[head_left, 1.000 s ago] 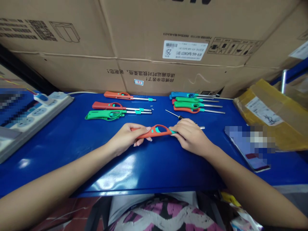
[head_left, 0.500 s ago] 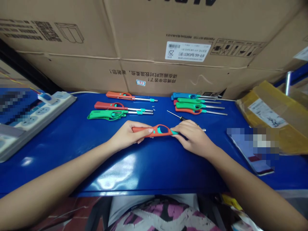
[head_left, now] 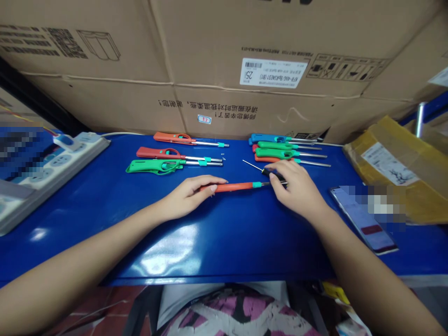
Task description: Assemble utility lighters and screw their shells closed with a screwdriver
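My left hand (head_left: 191,196) grips the orange handle of a long-nosed gas lighter (head_left: 234,187), turned so its narrow edge shows. Its turquoise collar and metal tube point right, toward my right hand (head_left: 297,186). The fingers of that hand are closed around the dark handle of a screwdriver (head_left: 266,172), whose thin shaft points to the back left. Part of the lighter's tube is hidden behind my right thumb. Behind my left hand lie a green lighter (head_left: 149,166), a red lighter (head_left: 157,152) and an orange lighter (head_left: 171,137).
At the back right several lighters (head_left: 276,153) lie side by side. Tiny metal bits (head_left: 223,157) rest between the two groups. A power strip (head_left: 59,163) stands at left, a phone (head_left: 364,221) and a yellow package (head_left: 402,172) at right. A big carton (head_left: 210,93) walls off the back.
The orange lighter has turned from its flat side to its narrow edge. My right hand has left its collar, shifted right and closed on the screwdriver.
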Available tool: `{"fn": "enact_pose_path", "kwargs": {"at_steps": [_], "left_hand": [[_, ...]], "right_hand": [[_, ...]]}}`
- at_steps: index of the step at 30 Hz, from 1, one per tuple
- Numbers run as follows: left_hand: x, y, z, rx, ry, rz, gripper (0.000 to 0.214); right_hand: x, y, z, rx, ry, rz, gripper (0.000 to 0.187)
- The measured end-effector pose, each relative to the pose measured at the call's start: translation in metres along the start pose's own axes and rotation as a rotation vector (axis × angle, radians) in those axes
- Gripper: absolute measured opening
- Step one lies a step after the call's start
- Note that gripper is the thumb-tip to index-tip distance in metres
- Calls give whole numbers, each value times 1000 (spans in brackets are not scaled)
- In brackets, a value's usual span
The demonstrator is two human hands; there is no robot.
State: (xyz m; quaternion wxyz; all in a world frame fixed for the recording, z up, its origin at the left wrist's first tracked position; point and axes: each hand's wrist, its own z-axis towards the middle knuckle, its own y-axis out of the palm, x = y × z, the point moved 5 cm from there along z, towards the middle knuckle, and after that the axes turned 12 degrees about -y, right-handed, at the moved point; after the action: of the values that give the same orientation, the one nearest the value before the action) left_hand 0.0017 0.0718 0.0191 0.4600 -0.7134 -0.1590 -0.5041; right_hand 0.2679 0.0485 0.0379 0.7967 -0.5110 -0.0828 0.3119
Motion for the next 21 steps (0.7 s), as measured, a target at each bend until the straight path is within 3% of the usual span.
{"fn": "enact_pose_path", "kwargs": {"at_steps": [5, 9, 14, 21], "left_hand": [[8, 8, -5, -19, 225, 248, 35], [5, 11, -6, -54, 304, 361, 37], [7, 4, -7, 13, 300, 530, 37], [8, -6, -9, -19, 169, 609, 30]], "right_hand": [[27, 10, -11, -57, 126, -100, 36], [35, 16, -20, -164, 197, -111, 29], [35, 19, -18, -127, 163, -27, 18], [14, 29, -3, 23, 61, 113, 24]]}}
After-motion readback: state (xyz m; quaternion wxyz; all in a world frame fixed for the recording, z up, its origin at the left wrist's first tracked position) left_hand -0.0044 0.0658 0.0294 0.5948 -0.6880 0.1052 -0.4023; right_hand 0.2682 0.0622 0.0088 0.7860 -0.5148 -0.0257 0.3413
